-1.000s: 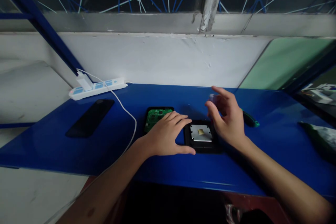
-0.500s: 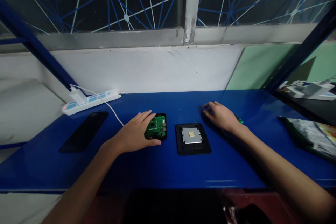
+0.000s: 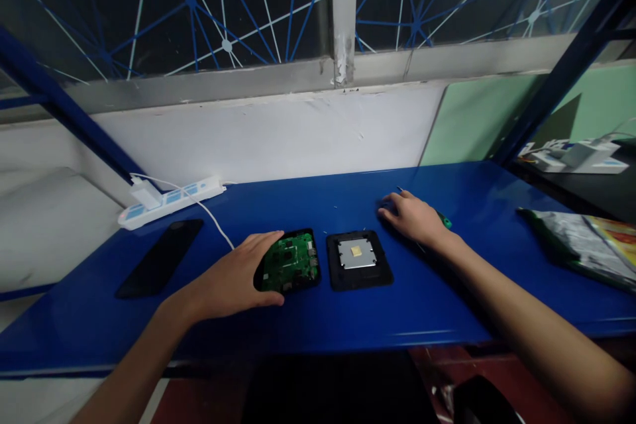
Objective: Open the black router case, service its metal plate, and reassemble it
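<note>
My left hand [image 3: 271,265] spans the left side of a black case with a green circuit board [image 3: 293,258] inside, its fingers at the far edge and thumb at the near edge. Right of it lies a black square cover [image 3: 338,277] with a silver metal plate [image 3: 366,253] and a small yellowish pad. My right hand [image 3: 410,215] rests low over the table beyond the cover, fingers curved and apart, fingertips blurred. A tool's green handle [image 3: 444,218] shows behind this hand, and a thin tip sticks out past its knuckles; the rest is hidden.
On the blue table [image 3: 348,318], a dark phone [image 3: 159,258] lies at the left. Behind it are a white power strip [image 3: 171,201] and a white cable [image 3: 213,218]. A shiny packet [image 3: 576,242] lies at the right. Tiny bits lie near the cover.
The case with the board has moved nearer to me and slightly left with my left hand. My right hand stays in nearly the same place. The view has tilted slightly.
</note>
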Demonstrator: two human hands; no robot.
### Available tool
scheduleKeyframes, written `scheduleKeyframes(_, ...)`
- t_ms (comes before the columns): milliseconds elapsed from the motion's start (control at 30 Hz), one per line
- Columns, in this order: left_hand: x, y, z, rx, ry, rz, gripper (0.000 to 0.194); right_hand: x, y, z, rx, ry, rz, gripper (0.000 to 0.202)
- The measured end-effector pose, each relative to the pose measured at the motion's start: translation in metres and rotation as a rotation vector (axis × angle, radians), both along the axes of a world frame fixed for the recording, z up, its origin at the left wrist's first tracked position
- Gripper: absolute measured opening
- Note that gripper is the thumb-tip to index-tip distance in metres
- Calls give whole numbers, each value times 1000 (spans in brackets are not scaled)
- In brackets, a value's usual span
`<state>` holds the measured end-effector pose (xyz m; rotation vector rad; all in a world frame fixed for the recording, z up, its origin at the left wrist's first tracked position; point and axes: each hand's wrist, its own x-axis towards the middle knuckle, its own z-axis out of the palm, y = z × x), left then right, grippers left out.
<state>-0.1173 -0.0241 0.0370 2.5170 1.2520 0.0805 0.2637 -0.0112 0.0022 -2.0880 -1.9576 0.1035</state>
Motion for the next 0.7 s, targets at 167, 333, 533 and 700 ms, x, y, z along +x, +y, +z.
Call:
scheduleKeyframes(167,9,-12,1,-68,24,21,104,1,0,0,84,6,-11,43)
scheduleKeyframes(333,23,-19,1,-85,33,27,106,2,3,-2,172,7,70,40)
scheduleKeyframes(533,37,-22,-6,-79,9,-36,109,1,4,-3,254,35,88,38)
scheduleKeyframes(700,56,-24,-5,-74,-19,-59,109,1,3,-2,280,54,98,37)
